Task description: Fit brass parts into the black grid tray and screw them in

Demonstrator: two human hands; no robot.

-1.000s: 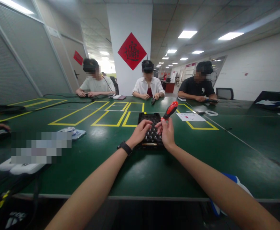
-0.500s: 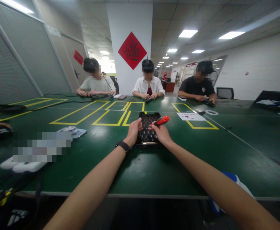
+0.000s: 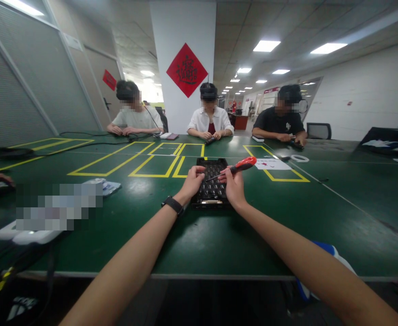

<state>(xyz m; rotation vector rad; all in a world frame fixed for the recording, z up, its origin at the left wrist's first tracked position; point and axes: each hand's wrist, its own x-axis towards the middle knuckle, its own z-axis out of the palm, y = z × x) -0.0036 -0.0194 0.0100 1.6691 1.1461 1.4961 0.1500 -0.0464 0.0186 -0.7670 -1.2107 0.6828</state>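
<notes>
A black case filled with rows of small parts lies before me, its long sides running away from me. My right hand grips a screwdriver with a red and black handle. Its handle points up and right, and the thin shaft slants down-left over the case. My left hand, with a black band on the wrist, is at the case's left edge. Its fingers are curled, thumb and forefinger close together near the shaft's tip; whatever they hold is too small to make out.
Yellow tape rectangles mark the green table. A printed sheet and a white ring lie right. White devices, partly blurred out, stand left. Across sit three people, one in a white shirt in the middle.
My right hand has moved slightly right, drawing the screwdriver away from my left hand, so its shaft now shows. My left hand stays at the case's left edge, its fingers slightly looser.
</notes>
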